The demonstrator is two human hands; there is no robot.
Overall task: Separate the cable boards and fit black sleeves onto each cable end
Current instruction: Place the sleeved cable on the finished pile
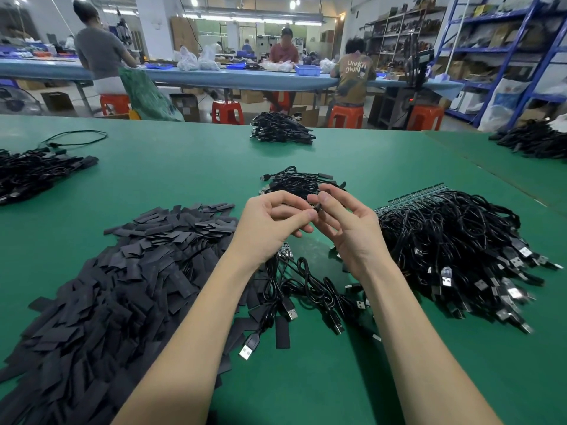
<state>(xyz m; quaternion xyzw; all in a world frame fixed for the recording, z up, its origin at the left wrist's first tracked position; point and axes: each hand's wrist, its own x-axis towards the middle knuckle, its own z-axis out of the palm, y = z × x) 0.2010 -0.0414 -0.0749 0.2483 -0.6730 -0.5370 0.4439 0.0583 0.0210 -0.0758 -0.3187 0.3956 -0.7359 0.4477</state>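
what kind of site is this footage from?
Most likely a small electronics assembly workshop. The green worktable carries a heap of cut black sleeves and bundles of USB cables; other workers sit at a long blue bench, with stock shelving beyond.

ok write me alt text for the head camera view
Two bare hands, the left hand and right hand, meet above a green table, pinching a small black piece between their fingertips. A heap of flat black sleeves lies to the left, a pile of black USB cables to the right.
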